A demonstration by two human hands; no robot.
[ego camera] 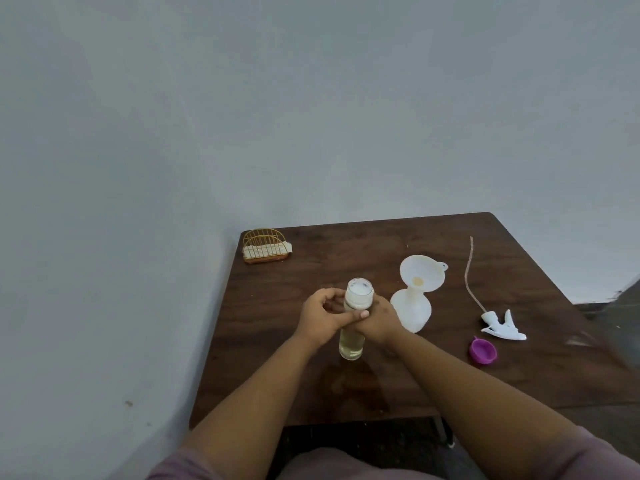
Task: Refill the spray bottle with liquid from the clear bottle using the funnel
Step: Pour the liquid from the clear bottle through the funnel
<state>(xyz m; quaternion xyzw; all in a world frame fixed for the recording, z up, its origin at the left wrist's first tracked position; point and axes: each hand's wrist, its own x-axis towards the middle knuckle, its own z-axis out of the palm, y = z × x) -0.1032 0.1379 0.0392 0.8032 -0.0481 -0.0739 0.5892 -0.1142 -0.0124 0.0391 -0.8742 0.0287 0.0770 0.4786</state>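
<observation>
Dark brown wooden table [311, 393] stands against a pale grey wall [242, 98]. Both hands, left hand [320, 315] and right hand [375, 320], wrap closed around the upright clear bottle [352, 344] near the table's middle. Just right stands the white spray bottle [412, 311], funnel [420, 273] seated in its neck. Farther right lie the sprayer head [502, 327] and a purple cap [482, 350].

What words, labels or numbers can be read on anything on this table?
None can be read.
Clear bottle, held by the left hand and the right hand: no label visible; faint marks on its white cap are too blurred to read.
Spray bottle and funnel: plain white, no print.
Spray trigger head and purple cap: no text visible.
Wire holder: the white paper in it shows nothing legible.
</observation>
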